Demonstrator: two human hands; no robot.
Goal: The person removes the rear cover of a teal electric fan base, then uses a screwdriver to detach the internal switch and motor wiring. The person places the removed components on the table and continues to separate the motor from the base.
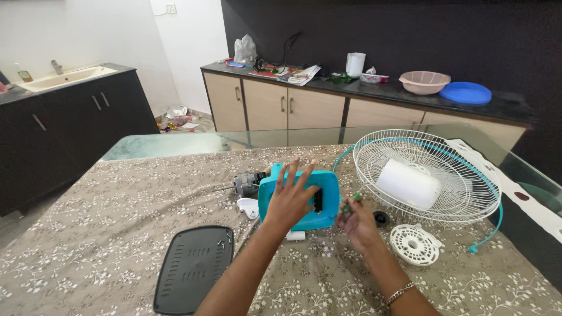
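Floral cloth; left hand (290, 202) flat on turquoise plastic housing (325, 219).

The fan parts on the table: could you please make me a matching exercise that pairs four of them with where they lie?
Things:
1. Turquoise housing
2. Black slotted plate
3. White wire grille
4. Small round white vent piece

Places:
A. Far right of the table, with a white cylinder resting in it
B. Under the spread left hand
C. Near edge of the table, left of the arms
D. Just in front of the grille, right of the right hand

Pairs: 1-B, 2-C, 3-A, 4-D
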